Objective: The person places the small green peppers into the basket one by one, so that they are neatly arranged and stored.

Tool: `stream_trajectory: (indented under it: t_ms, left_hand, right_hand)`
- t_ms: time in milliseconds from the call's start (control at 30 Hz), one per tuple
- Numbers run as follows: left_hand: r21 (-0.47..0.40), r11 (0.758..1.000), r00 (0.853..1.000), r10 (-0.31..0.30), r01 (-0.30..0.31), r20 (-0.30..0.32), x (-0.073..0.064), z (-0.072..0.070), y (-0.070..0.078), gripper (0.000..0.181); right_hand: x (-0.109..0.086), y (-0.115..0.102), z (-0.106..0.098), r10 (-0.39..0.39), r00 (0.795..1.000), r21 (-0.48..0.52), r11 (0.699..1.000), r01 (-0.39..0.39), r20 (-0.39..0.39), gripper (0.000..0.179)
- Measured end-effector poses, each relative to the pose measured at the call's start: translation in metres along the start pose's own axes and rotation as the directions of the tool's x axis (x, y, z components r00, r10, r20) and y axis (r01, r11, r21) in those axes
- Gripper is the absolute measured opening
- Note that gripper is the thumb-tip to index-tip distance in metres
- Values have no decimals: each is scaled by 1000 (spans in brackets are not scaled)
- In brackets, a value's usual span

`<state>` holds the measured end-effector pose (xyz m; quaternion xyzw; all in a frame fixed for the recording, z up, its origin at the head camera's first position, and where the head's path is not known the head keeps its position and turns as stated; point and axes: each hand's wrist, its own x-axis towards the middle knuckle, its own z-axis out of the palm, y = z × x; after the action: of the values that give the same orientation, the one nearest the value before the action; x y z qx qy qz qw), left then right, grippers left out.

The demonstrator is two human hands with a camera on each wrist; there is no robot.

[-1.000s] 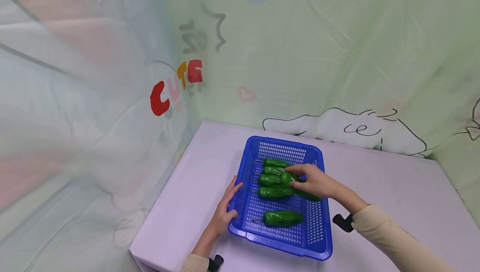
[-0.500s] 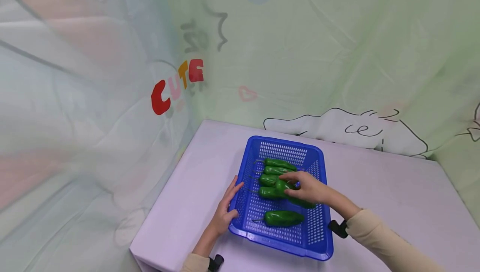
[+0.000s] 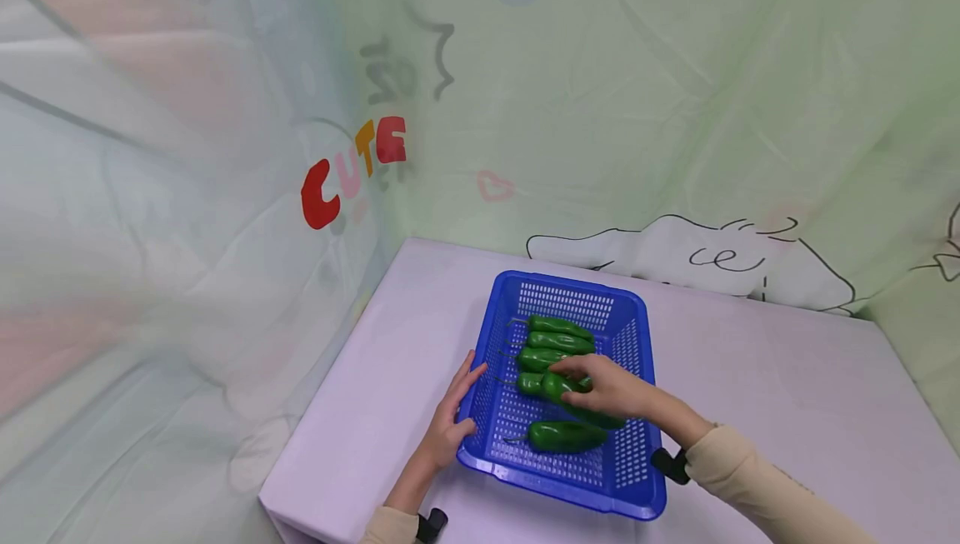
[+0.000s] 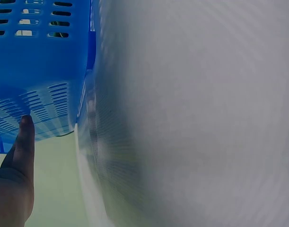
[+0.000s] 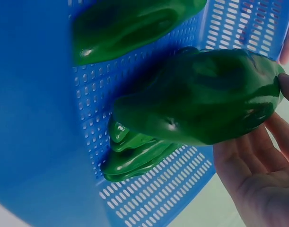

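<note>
My right hand (image 3: 611, 387) pinches a green pepper (image 5: 201, 99) between thumb and fingers, over the inside of a blue perforated basket (image 3: 562, 494). In the head view that pepper overlaps another green pepper (image 3: 528, 384) in a row. Several more peppers lie side by side toward the basket's far end, stems pointing left. A single pepper (image 3: 566, 436) lies apart near the basket's near end. My left hand (image 3: 446, 423) rests on the left rim, fingers extended; in the left wrist view a finger (image 4: 25, 142) touches the basket's outer wall.
A white-covered table (image 3: 757, 394) carries the basket. Behind it hangs a pale green printed curtain (image 3: 570, 111), and another pale curtain (image 3: 187, 277) hangs at the left.
My right hand has moved left and toward me with the pepper, uncovering more of the far peppers. The left hand and basket have stayed in place.
</note>
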<state>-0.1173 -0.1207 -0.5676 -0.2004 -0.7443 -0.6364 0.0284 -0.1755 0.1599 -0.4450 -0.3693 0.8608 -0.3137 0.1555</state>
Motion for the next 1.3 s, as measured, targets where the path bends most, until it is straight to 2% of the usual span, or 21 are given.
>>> stream_trajectory:
  t_ms: [233,533,600,767,833,1000,1300]
  left_hand:
    - [7,1000,1000,-6,6,-16,-1,-1,-1,82]
    - [-19,1000,1000,4,-4,-3,1,-1,6,79]
    - [-24,1000,1000,-7,7,9,2,-2,19,78]
    - [-15,1000,1000,-20,20,11,2,-2,22,78]
    - [-10,1000,1000,-7,7,-2,2,-1,11,79]
    - [-14,1000,1000,12,-12,-5,0,0,9,78]
    - [-8,1000,1000,-1,1,-8,-1,2,8,77]
  right_hand:
    - [8,-7,8,-28,999,10,1000,27,42,38]
    - [16,-11,21,-52,993,15,999,50,104,40]
    - [17,-11,24,-42,991,18,999,40,127,41]
    - [18,-13,31,-18,984,-1,1000,19,178,42]
    - [19,-14,32,-10,982,-13,1000,13,188,42]
    - [18,-16,36,4,976,-13,1000,-1,219,42]
    - [18,-18,39,27,960,-26,999,-21,279,40]
